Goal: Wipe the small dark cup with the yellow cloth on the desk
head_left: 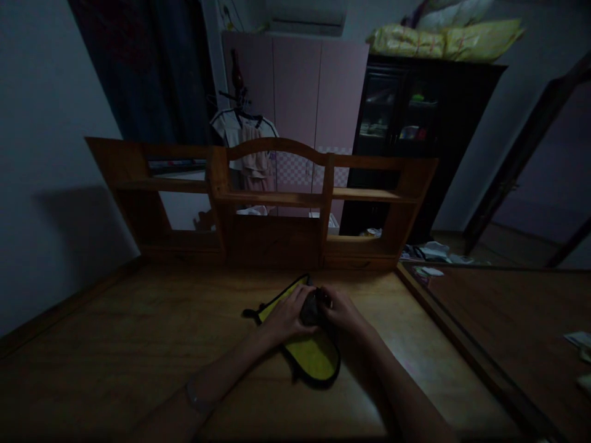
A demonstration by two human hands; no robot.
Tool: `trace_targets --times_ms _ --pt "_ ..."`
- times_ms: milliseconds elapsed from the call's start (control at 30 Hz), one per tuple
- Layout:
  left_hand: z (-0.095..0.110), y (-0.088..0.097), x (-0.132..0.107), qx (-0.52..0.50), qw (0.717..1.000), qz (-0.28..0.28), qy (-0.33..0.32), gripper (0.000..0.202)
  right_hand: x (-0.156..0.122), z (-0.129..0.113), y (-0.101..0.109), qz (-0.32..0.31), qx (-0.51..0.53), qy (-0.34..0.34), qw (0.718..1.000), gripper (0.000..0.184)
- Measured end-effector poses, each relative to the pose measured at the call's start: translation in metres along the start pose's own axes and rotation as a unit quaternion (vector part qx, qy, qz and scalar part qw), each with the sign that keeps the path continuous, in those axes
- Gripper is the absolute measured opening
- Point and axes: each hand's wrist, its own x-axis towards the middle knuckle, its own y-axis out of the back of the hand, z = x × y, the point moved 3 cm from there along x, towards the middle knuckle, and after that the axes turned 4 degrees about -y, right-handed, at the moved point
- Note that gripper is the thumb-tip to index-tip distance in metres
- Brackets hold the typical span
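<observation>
On the wooden tabletop lies a flat yellow fabric piece [314, 358] with black edging, slanting from upper left to lower right. A dark, rounded bundle [310, 309] is held over its middle; the dim light hides what it is. My left hand [290, 312] is curled around the bundle's left side, its thumb below and its fingers over the top, resting on the yellow fabric. From the right, my right hand [339, 309] pinches at the bundle's dark upper edge with thumb and fingers together. Small black tabs stick out from the fabric's edging.
Behind the hands a wooden shelf unit [272, 200] spans the desk's back [138, 332]. A wall [55, 184] bounds the left side. To the right, beyond a raised edge, a lower brown surface [517, 320] holds some papers. Wardrobes and hanging clothes stand farther off.
</observation>
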Motion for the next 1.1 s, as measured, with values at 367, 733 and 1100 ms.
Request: trace_targets --times_ms 367,733,1100 --pt "-0.006 0.000 0.001 -0.016 0.999 -0.004 0.028 0.085 0.002 -0.004 -0.006 -0.029 -0.033 -0.016 0.999 0.020" --pt "-0.006 0.002 0.001 0.000 0.999 -0.010 0.042 0.085 0.004 0.000 -0.003 -0.004 -0.068 -0.046 0.997 0.009" --pt "-0.013 0.000 0.001 -0.004 0.999 0.007 0.050 0.084 0.003 -0.004 -0.006 -0.053 -0.137 -0.055 0.988 0.023"
